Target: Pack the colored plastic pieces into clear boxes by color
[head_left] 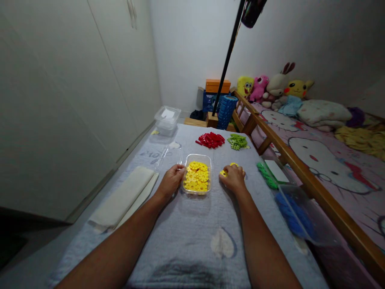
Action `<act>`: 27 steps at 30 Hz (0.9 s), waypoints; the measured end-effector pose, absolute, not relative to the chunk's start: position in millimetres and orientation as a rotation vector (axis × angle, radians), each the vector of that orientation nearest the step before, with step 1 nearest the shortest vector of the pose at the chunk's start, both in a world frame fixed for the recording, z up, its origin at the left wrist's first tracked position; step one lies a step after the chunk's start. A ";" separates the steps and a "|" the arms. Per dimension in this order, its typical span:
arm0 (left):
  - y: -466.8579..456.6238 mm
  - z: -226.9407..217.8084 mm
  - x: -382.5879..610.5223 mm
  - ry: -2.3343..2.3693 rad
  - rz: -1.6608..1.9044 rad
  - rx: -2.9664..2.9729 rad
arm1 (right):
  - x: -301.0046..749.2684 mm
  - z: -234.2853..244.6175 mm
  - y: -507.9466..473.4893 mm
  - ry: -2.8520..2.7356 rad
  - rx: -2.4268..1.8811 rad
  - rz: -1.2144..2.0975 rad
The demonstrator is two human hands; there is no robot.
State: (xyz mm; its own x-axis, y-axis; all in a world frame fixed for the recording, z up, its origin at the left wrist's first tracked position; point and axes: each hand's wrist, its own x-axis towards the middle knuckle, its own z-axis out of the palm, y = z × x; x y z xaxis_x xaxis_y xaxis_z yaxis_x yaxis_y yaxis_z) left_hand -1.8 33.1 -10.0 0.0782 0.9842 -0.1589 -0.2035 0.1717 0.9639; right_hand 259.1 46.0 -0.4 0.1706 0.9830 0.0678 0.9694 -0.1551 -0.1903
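Note:
A clear plastic box (208,159) full of yellow flower-shaped pieces (197,176) sits in the middle of a grey-blue quilted table top. My left hand (171,180) grips the box's left wall, fingers curled on the rim. My right hand (234,177) lies to the right of the box, closed over a small heap of loose yellow pieces (223,173) on the cloth. Further back lie a red pile (210,139) and a light green pile (237,141).
A clear lid (168,157) lies behind my left hand, a lidded clear tub (167,119) at the back left, a folded white cloth (123,197) at the left. A clear container (296,210) with blue and green pieces stands at the right edge, beside a wooden bed rail (303,172).

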 end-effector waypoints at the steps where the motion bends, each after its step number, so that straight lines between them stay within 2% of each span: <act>1: 33.3 -10.5 -1.9 1.090 1.133 0.966 | 259.0 0.1 45.9 -1.910 -2.207 0.098; 10: 33.2 -9.6 -1.4 1.081 1.140 0.975 | 227.7 44.1 35.1 -2.018 -1.447 0.177; 14: 34.6 -11.4 -1.6 1.055 1.139 0.973 | 198.4 59.2 28.6 -2.220 -1.402 0.263; 19: 34.5 -11.4 -2.6 1.047 1.143 0.979 | 175.1 54.3 28.1 -2.402 -1.361 0.343; 27: 33.1 -9.9 -1.6 1.085 1.149 0.999 | 211.4 56.4 37.9 -2.096 -1.366 0.315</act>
